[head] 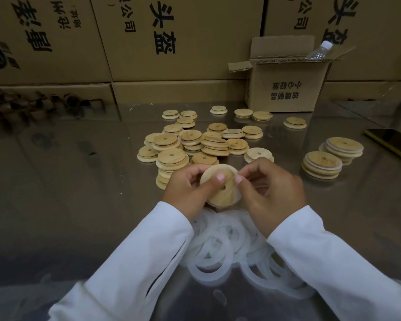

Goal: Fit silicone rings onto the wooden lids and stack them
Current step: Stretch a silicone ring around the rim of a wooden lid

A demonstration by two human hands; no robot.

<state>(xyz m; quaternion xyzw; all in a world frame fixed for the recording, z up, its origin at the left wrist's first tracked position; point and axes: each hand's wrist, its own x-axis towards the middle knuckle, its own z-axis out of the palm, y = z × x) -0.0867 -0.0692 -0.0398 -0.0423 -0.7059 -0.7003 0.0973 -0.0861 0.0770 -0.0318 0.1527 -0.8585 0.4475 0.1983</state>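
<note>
Left hand (190,184) grips the wooden lid (220,186) tilted up so the right hand (271,188) can pinch the silicone ring (237,176) around its rim.

Hands (188,185) (272,188) two; ringed stacks (322,164) (344,147) two; box (285,89), bottle (318,50), phone (394,142) one each.
</note>
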